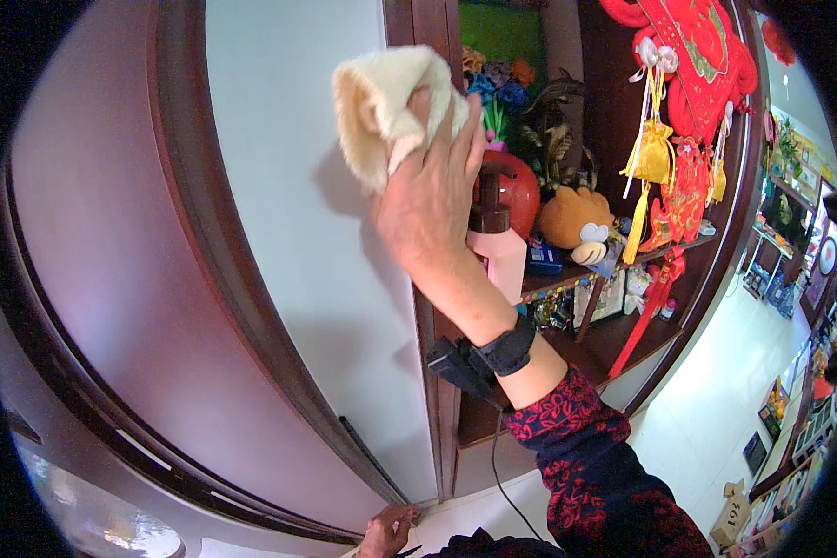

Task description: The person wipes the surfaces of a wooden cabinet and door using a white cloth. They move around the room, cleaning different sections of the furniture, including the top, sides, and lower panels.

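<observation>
My right hand (429, 188) is raised over the white wall panel, its fingers spread on a folded cream fleece cloth (390, 104). The cloth lies near the dark wood frame at the panel's right side. A black strap with a dark device is round that wrist. Low in the picture is my left hand (387, 533), its fingers curled; whether it holds anything cannot be told. Just right of my right forearm stands a pink pump bottle (506, 258) with a brown top.
Wooden display shelves (558, 282) hold an orange plush toy (575, 216), a red round object (519, 188) and artificial flowers (506, 91). A red hanging ornament (704, 63) with yellow pouches hangs before them. A black cable (496, 460) trails down. A cardboard box (732, 516) stands lower right.
</observation>
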The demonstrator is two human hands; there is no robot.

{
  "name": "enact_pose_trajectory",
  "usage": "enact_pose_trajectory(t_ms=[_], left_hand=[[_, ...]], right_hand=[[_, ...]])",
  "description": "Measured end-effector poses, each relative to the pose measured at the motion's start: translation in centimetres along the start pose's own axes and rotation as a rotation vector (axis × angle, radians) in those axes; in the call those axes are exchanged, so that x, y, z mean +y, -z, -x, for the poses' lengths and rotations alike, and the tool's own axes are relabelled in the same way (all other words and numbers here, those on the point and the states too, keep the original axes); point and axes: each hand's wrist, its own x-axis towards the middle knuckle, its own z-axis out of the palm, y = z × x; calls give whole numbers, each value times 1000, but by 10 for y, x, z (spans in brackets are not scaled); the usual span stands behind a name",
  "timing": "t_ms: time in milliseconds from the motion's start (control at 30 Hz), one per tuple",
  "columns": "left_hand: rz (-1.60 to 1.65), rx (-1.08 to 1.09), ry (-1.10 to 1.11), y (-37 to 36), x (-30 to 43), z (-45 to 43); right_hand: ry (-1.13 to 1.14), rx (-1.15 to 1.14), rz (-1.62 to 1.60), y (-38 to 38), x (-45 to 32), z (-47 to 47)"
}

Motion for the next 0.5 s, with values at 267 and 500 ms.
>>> enact_pose_trajectory(t_ms=[267,500], left_hand=[[-18,-40,204,3,6,20],[-84,-2,190,9,9,33]], right_hand=[[-31,-19,-83,1,-10,51],[-100,-72,-155,9,-18,98]])
